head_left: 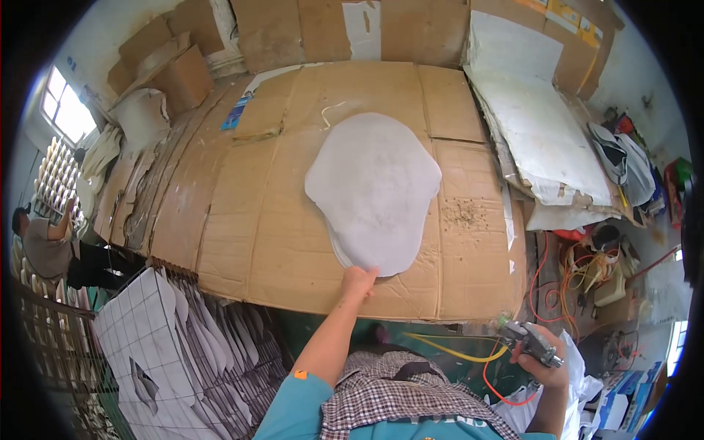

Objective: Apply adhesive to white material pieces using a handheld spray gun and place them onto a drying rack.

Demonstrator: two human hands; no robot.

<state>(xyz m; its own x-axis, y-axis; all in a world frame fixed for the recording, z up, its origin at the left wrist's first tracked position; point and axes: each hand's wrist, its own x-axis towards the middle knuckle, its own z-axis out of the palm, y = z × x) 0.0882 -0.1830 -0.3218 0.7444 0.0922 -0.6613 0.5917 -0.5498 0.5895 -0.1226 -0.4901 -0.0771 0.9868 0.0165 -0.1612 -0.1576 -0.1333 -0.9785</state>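
Observation:
A pale grey, smooth-edged flat pad [374,183], wide at the far end and narrower near me, lies on a cardboard-covered table [242,227]. Another edge peeks out along its lower left side, so there may be more than one layer. My left hand [358,282] is closed on the pad's near edge, thumb on top. Off the table's near right corner, my right hand [546,367] grips a metal spray gun [529,343], its nozzle pointing left. A yellow hose [469,357] and an orange hose [499,392] hang near the gun.
A wire rack [169,337] holding several pale sheets stands at the near left. White-covered boards [543,139] are stacked at the right. Orange hoses [561,279] tangle below them. Cardboard boxes [176,77] sit at the back left. Another person [45,246] is at the far left.

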